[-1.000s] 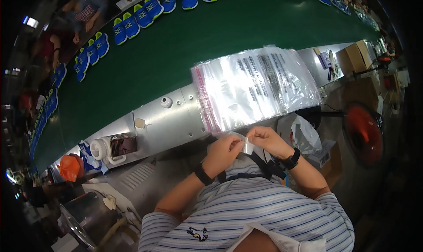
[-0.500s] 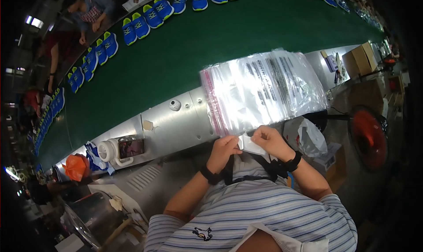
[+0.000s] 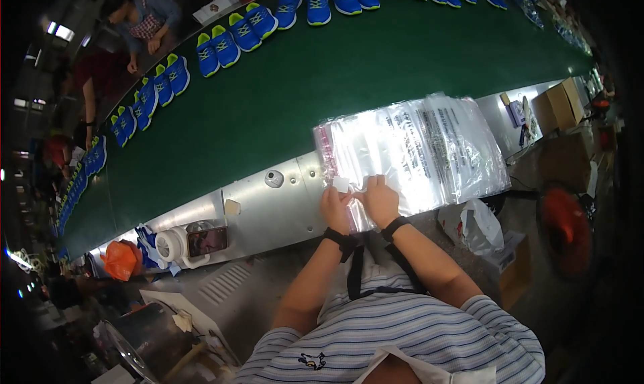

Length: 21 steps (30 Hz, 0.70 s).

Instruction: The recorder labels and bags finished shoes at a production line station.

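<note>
My left hand [image 3: 335,211] is closed, with a small white square label [image 3: 341,184] at its fingertips. Beside it, my right hand [image 3: 381,201] is closed too, its thumb side turned toward the left hand. What the right fingers grip, if anything, is hidden. Both hands are over the near left part of a stack of clear plastic bags [image 3: 376,142], which have dark print and a pinkish strip along the left edge. The stack lies across the metal ledge and the green belt.
Blue shoes [image 3: 318,5] with lime lining line the far side of the green belt [image 3: 235,129]. Left on the metal ledge are a small bottle [image 3: 274,179], a white jug [image 3: 173,244], a phone [image 3: 208,240] and an orange bag [image 3: 122,259]. A cardboard box [image 3: 561,106] stands right.
Both hands have moved forward from near my chest onto the bag stack. The white piece held between them before now shows as a square at the left fingertips.
</note>
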Motion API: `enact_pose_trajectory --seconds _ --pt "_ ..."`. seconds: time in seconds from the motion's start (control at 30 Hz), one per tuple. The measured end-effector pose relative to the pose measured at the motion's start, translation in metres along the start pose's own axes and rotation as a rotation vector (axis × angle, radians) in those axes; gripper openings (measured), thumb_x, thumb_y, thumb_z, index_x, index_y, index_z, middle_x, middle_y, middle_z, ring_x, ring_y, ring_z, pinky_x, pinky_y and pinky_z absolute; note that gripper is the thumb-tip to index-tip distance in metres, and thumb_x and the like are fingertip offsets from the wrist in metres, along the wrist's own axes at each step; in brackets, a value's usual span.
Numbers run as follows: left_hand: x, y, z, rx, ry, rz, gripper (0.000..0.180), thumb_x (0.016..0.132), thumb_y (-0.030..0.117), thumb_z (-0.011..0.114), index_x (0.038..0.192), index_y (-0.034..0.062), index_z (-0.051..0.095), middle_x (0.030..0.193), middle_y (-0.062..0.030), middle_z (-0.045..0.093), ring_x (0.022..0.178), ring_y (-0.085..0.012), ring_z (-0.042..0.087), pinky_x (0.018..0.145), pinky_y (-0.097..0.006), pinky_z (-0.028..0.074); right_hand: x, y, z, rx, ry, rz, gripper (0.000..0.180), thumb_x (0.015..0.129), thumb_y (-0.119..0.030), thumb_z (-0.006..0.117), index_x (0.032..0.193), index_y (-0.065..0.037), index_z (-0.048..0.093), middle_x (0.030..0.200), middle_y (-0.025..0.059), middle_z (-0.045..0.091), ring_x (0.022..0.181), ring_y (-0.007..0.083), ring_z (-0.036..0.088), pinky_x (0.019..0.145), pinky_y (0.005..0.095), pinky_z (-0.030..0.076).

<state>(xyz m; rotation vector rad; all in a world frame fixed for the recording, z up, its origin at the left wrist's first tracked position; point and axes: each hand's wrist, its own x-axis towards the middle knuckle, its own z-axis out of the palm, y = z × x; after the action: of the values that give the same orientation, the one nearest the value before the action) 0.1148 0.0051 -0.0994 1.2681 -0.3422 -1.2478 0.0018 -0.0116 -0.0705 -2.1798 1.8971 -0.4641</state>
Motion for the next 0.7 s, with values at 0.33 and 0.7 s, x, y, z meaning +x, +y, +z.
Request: enact_pose_trajectory --seconds 0.33,0.7 --pt "0.004 0.041 0.019 -0.102 -0.402 -0.232 0.025 0.091 0.021 0.04 0.093 -0.0031 0.048 0.09 -0.0182 0.057 0.088 -0.0302 0.059 0.082 -0.039 0.048 -0.007 0.02 -0.031 0.456 0.075 -0.02 0.013 0.084 -0.017 0.051 0.08 -0.005 0.054 0.078 0.013 0.056 0.066 0.0342 0.055 0.058 0.0393 0.045" --pt "0.036 0.03 0.054 0.446 -0.686 -0.412 0.024 0.087 0.013 0.045 0.105 -0.0027 0.047 0.094 -0.0129 0.055 0.082 -0.0204 0.058 0.067 -0.031 0.052 -0.004 0.017 -0.084 0.545 -0.024 -0.171 0.016 0.081 -0.018 0.058 0.088 -0.004 0.058 0.081 0.0139 0.055 0.067 0.03 0.057 0.057 0.0338 0.045"
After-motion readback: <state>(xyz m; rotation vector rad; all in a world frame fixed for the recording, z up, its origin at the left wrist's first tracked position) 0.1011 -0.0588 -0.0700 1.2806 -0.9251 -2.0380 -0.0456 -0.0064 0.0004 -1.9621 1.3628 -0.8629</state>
